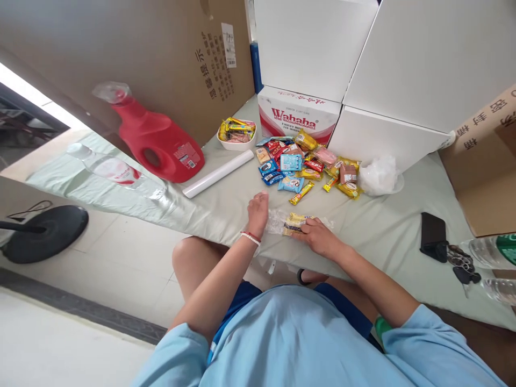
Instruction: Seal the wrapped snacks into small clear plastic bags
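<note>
My left hand [258,212] is closed in a pinch at the left end of a clear plastic bag [276,221]; its fingertips are partly hidden. Inside or under the clear plastic lies a yellow-and-dark packaged snack [293,221]; which of the two I cannot tell. My right hand [320,237] grips the snack from the right, fingers over the top and thumb on the near side. Just beyond both hands is a loose pile of wrapped snacks [291,162], with a thin yellow snack stick [301,193] nearest to me.
Behind the pile stands a Wahaha carton [298,113]. At left are a white roll [218,173], a snack-filled white tub [237,145], a red jug [161,141] and a water bottle [116,171]. A crumpled white plastic bag [379,176], black phone [433,236] and keys [460,259] lie right.
</note>
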`<state>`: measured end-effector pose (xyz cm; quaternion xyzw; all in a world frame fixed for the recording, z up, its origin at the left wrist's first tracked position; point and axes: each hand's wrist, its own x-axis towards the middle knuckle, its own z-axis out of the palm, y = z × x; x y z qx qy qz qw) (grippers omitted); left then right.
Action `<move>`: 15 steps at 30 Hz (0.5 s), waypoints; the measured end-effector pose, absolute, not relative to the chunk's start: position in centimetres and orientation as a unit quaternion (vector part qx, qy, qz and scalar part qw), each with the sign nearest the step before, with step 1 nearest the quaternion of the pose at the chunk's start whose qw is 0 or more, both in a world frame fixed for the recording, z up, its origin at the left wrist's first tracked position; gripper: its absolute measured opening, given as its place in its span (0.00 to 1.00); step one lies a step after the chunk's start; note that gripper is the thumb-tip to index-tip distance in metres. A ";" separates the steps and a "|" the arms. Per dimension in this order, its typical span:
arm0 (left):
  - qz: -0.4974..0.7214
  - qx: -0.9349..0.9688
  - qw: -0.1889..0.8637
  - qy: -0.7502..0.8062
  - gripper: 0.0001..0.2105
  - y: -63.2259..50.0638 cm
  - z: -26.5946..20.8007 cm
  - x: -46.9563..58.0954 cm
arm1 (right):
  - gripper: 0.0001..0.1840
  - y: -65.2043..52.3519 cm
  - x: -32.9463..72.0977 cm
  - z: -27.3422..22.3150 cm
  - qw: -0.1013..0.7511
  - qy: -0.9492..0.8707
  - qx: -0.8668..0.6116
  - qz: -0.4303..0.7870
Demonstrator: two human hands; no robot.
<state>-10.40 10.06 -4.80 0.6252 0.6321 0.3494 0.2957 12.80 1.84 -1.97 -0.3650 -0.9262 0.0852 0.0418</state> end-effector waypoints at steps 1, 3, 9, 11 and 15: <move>0.323 0.633 0.295 0.639 0.25 10.3 -4.3 -10.0 | 0.19 2.0 12.8 -1.9 0.046 -0.925 -0.366 0.093; 0.257 0.661 0.305 0.636 0.30 10.1 -3.4 -9.7 | 0.19 2.3 13.0 -2.0 0.062 -0.921 -0.366 0.116; 0.170 0.679 0.379 0.605 0.09 6.7 -1.7 -11.4 | 0.18 3.3 13.7 -3.9 0.138 -0.899 -0.374 0.183; 0.210 0.678 0.381 0.592 0.07 5.2 -1.1 -10.1 | 0.17 3.4 13.4 -4.2 0.156 -0.896 -0.369 0.191; 0.241 0.734 0.332 0.540 0.13 2.6 -0.5 -5.6 | 0.16 3.1 13.8 -3.4 0.187 -0.892 -0.343 0.229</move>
